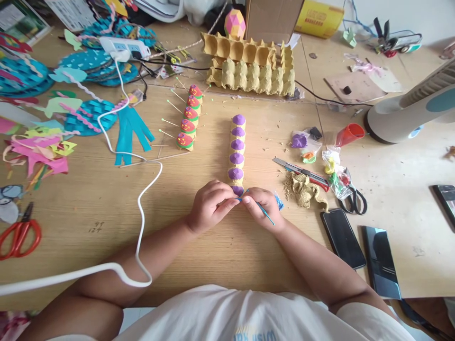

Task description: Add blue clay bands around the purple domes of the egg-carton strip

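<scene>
A strip of egg-carton bumps topped with purple clay (236, 145) stands upright in the view at the middle of the table. At its near end my left hand (215, 204) is closed, thumb and forefinger pinched on a thin blue strand. My right hand (262, 207) is closed too, and a slim blue stick (265, 214) slants out between its fingers. The fingertips of both hands nearly meet just below the nearest purple bump. To the upper left sits a finished-looking strip with red and green faces (188, 127) and thin pins.
Egg cartons (258, 76) lie at the back. On the right are a box cutter (302, 173), clay scraps (304, 189), black scissors (355, 199), two phones and a red cup (350, 134). A white cable (142, 213) and red scissors (20, 235) lie left.
</scene>
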Demonstrator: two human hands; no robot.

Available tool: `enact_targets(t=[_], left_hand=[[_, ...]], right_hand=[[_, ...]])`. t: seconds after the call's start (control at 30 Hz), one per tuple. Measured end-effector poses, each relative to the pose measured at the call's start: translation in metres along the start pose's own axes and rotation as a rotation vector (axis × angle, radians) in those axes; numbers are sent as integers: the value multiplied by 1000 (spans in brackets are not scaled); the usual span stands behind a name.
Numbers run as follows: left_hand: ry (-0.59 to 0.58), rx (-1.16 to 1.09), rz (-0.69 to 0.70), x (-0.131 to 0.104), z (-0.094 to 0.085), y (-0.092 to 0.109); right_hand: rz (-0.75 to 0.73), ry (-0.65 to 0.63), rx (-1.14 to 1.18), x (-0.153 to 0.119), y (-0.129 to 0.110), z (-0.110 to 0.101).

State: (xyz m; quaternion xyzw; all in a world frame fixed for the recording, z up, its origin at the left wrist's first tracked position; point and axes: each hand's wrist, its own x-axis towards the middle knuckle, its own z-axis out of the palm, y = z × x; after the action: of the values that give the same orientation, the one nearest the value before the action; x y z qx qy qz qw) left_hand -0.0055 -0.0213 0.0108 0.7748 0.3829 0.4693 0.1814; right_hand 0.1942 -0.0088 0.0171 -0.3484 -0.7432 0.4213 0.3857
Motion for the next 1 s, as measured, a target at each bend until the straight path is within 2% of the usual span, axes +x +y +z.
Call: enact_targets(t=[0.23, 0.53, 0.77, 1.0], left_hand=[[40, -35, -12, 2, 2, 3], [-32, -1, -48, 3, -2, 4], [6, -53, -99, 2, 0, 5], [-31, 0, -81, 3, -3, 4]], right_hand=[[15, 50, 48, 0, -1, 1], [35, -47, 18, 0, -2, -1], [51, 59, 10, 1, -2, 1], [48, -51, -8, 1, -2, -1]])
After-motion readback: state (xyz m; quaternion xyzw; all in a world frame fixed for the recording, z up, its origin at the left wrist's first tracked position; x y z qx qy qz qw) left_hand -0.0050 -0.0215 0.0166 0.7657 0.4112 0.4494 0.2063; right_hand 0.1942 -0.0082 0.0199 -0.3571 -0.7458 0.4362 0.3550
